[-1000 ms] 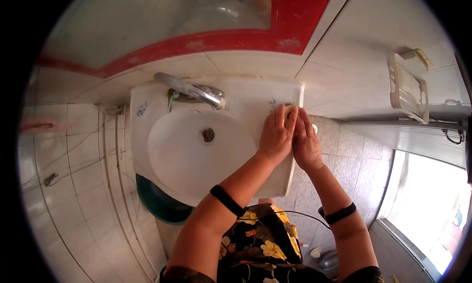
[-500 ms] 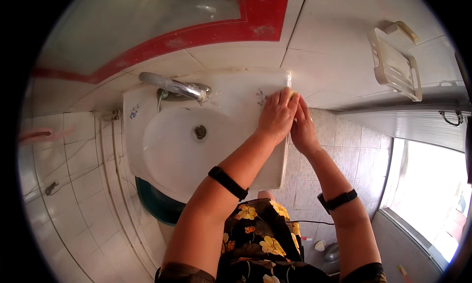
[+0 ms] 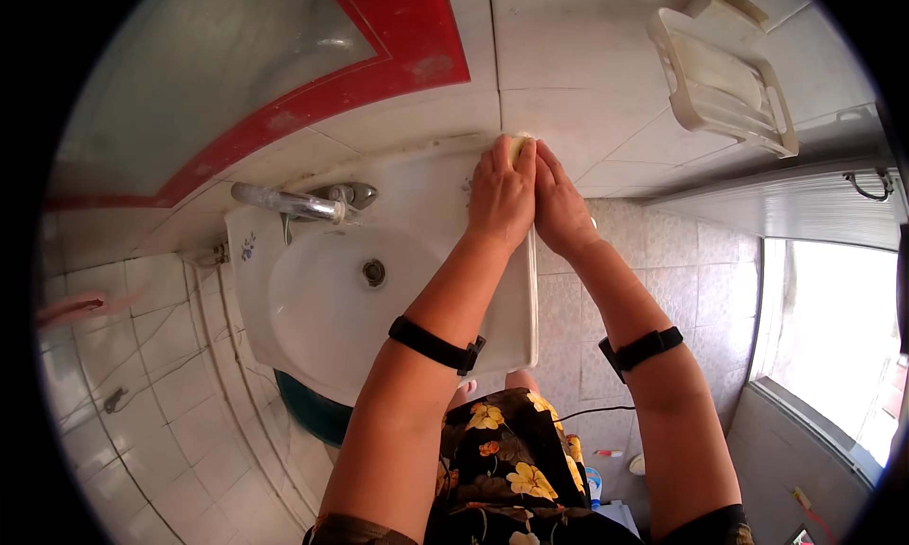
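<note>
Nearest to me is my dark dress with yellow flowers (image 3: pixel 502 460), and below it the tiled floor with a few small items I cannot make out. Both my forearms reach forward from there, each with a black wrist band (image 3: pixel 436 344) around it.

My arms pass over the right part of the white washbasin (image 3: pixel 312 308), whose bowl has a round drain (image 3: pixel 373 272) in the middle. A chrome tap (image 3: pixel 289 202) sticks out over the bowl from the basin's back ledge.

My left hand (image 3: pixel 502 199) lies palm down on the basin's far right corner, fingers stretched out and close together. My right hand (image 3: pixel 561 209) lies right beside it, touching it along the thumb side, its fingers also flat and extended. Between the fingertips of both hands a small yellow sponge (image 3: pixel 518 147) peeks out, pressed against the spot where the basin meets the wall; both hands press it down rather than curl around it.

Beyond my hands are the white wall tiles, a mirror with a red frame (image 3: pixel 398 67) to the upper left, and a white wall-mounted soap rack (image 3: pixel 724 81) to the upper right.
</note>
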### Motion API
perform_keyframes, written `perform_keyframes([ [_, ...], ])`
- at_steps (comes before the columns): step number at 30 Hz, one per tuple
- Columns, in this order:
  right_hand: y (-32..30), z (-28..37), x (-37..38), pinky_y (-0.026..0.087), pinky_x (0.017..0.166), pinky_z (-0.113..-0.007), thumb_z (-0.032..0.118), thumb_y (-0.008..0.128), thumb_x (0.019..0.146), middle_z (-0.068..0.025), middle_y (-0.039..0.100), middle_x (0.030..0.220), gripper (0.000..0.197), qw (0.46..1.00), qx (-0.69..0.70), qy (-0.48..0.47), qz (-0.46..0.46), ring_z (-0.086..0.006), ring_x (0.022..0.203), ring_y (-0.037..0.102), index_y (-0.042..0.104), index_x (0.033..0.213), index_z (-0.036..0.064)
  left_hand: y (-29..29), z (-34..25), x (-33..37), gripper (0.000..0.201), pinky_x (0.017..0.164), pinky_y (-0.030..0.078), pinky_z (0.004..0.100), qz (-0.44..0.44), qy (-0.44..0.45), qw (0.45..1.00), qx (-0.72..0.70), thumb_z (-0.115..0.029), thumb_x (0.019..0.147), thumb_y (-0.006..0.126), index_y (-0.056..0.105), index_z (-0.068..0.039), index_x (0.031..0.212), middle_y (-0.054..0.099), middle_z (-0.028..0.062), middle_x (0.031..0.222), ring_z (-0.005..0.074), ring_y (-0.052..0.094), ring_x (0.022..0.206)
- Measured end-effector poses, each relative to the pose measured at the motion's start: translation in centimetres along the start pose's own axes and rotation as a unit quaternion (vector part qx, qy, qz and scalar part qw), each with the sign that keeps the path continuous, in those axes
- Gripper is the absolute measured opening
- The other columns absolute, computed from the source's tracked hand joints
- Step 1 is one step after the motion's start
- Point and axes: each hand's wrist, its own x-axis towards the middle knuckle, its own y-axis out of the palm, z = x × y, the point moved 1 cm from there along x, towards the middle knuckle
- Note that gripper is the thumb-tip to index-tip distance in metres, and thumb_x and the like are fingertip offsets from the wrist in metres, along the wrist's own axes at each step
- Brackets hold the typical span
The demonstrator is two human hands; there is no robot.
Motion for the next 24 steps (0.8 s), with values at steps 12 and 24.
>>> perform_keyframes([
  [12, 0.9, 0.3, -1.2, 0.041, 0.098, -0.040, 0.011, 0.046, 0.089, -0.0192, 0.031, 0.144, 0.050, 1.000, -0.017, -0.014, -0.008, -0.0345, 0.123, 0.043, 0.033, 0.137, 0.0011, -1.2, 0.1, -1.2, 0.048, 0.092, 0.041, 0.0431, 0.031, -0.003, 0.999, -0.015, -0.008, 0.084, 0.054, 0.045, -0.010, 0.131, 0.043, 0.0175, 0.126, 0.0365, 0.048, 0.106],
  [24, 1.2, -0.2, -2.7, 0.046, 0.093, -0.042, 0.006, 0.048, 0.087, -0.0188, 0.026, 0.146, 0.054, 0.999, 0.028, 0.019, 0.040, -0.0375, 0.121, 0.045, 0.032, 0.139, 0.0045, -1.4, -0.6, -2.7, 0.038, 0.092, 0.041, 0.0409, 0.041, -0.007, 0.999, 0.017, -0.012, 0.086, 0.050, 0.049, -0.006, 0.124, 0.044, 0.0156, 0.125, 0.0325, 0.049, 0.107],
])
